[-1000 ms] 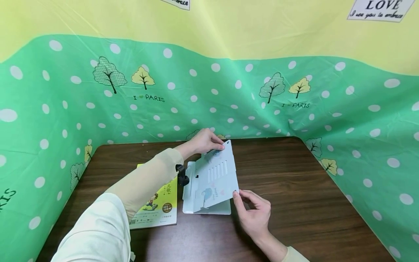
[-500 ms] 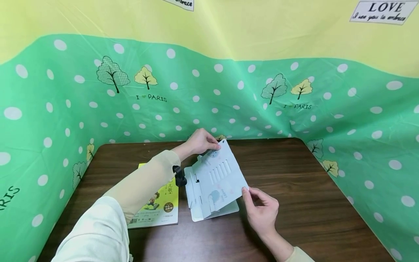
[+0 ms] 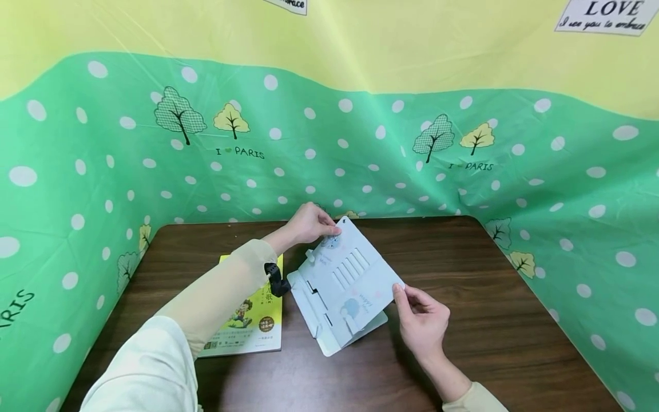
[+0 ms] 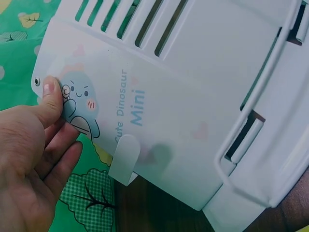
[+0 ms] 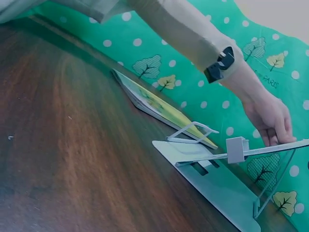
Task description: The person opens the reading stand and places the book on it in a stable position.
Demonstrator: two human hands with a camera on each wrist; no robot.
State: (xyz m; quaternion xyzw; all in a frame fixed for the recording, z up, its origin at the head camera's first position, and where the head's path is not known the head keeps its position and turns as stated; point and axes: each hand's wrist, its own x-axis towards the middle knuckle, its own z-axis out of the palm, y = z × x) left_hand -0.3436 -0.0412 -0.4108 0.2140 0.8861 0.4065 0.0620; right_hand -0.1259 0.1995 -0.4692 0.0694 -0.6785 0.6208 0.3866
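A pale blue-white book stand (image 3: 329, 277), printed with cartoon dinosaurs, is partly unfolded on the table. Its slotted panel slants up from a flat base (image 5: 227, 195). At the panel's far upper corner my left hand (image 3: 308, 222) pinches the edge; in the left wrist view the thumb (image 4: 52, 94) lies on the printed face, with the fingers behind. My right hand (image 3: 424, 323) pinches the panel's right corner between thumb and fingers. A wire support (image 5: 276, 186) runs between panel and base in the right wrist view. White page clips (image 4: 126, 157) sit along the panel's sides.
A yellow and white book (image 3: 257, 335) lies left of the stand, partly under the left forearm. The dark wood table (image 3: 494, 320) extends to the right. Patterned green and yellow cloth (image 3: 329, 149) hangs around its back and sides.
Both hands have turned the book stand, its right corner swinging right and its upper corner left. The panel now shows more of its face. The book stays in place.
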